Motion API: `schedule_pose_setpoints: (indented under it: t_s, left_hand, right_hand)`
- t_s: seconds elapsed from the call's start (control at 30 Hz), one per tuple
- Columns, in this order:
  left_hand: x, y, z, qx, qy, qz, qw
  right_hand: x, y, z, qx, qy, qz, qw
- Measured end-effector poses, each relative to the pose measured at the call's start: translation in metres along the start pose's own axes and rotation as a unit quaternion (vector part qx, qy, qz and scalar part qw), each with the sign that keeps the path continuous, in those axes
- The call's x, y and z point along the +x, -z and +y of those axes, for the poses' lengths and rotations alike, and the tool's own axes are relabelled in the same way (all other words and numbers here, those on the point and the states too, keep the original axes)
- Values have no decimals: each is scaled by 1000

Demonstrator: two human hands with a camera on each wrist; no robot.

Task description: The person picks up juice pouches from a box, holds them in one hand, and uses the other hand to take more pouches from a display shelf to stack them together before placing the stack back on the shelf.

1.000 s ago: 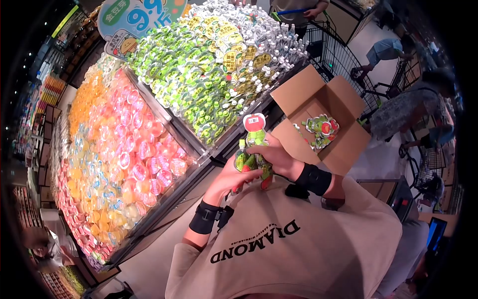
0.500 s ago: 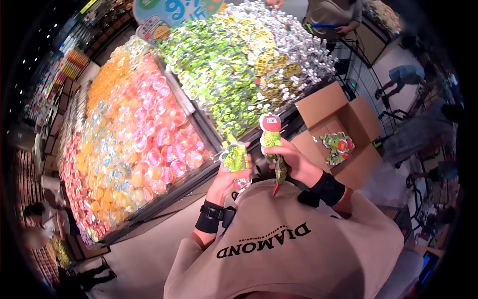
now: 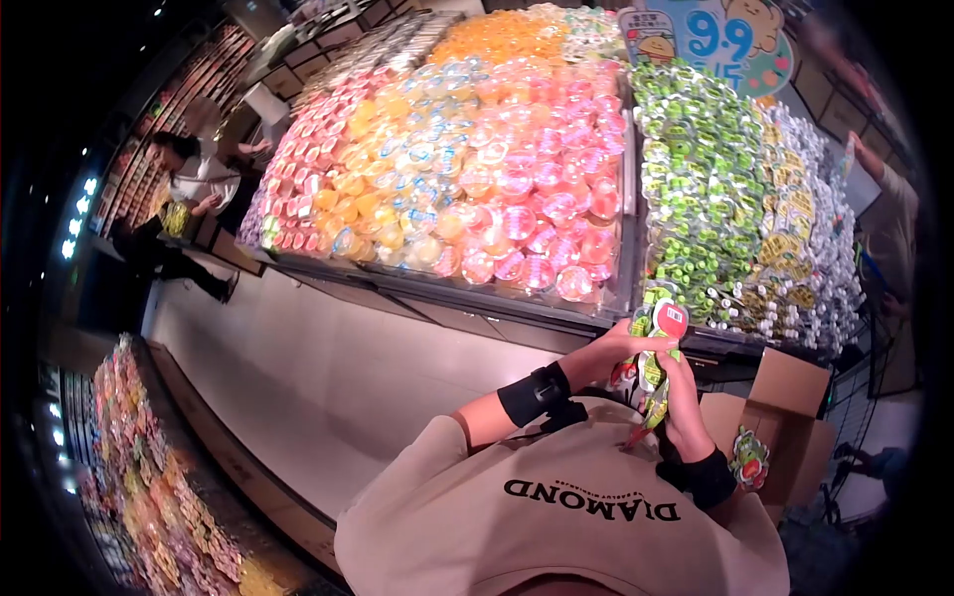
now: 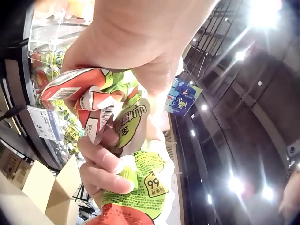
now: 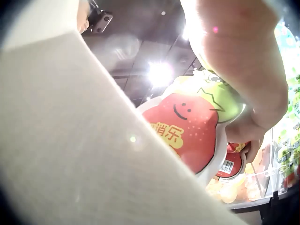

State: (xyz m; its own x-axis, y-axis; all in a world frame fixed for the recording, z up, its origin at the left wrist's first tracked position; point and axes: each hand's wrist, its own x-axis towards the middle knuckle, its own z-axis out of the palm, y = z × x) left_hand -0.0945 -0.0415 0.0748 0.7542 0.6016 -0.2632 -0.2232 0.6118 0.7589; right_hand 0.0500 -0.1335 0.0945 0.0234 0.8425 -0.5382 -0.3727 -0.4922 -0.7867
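In front of the chest, both hands are close together around several green-and-red spouted pouches (image 3: 672,318) with printed fruit shapes. My left hand (image 3: 624,341) grips pouches from the left side; one with a green cap (image 4: 127,176) hangs low in the left wrist view. With curled fingers, my right hand (image 3: 681,395) holds pouches from the other side, their lower ends hanging beside the forearm. A smiling red strawberry-shaped front (image 5: 192,131) fills the middle of the right wrist view. Overlapping pouches and fingers hide part of each grip.
An uncovered cardboard box (image 3: 790,380) stands at the right with similar pouches (image 3: 748,459) inside. Ahead runs a display bin (image 3: 477,288) heaped with pink and yellow cups (image 3: 517,199) and green-capped pouches (image 3: 696,189). Another person (image 3: 204,179) is at the far left.
The hands came apart, each holding pouches, and are now together again. The head view has swung left, so bin, hands and box sit farther right in it.
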Motion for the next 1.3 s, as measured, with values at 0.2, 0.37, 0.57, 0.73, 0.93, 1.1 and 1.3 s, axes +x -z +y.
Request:
schedule_pose_setpoints:
  t_s: [0.2, 0.37, 0.57, 0.73, 0.93, 1.1, 1.3]
  left_hand:
    - [7, 38, -42, -102, -55, 17, 993]
    - [-9, 36, -27, -84, -70, 116, 987]
    - [-26, 58, -22, -210, -21, 142, 967]
    - [-42, 82, -15, -180, -9, 150, 972]
    - [-58, 66, 5, -51, -45, 127, 990]
    - [-62, 73, 2, -89, -34, 116, 989]
    - [-57, 72, 11, -69, -24, 89, 993]
  right_hand:
    - [6, -17, 13, -19, 78, 0, 997]
    - [8, -1, 21, 17, 34, -49, 998]
    - [-20, -10, 4, 36, -38, -46, 998]
    - [-2, -10, -17, 25, 125, -79, 989]
    - [6, -51, -31, 15, 171, -59, 983]
    - [19, -73, -13, 45, 190, 24, 981]
    - [60, -82, 25, 7, 307, 121, 944]
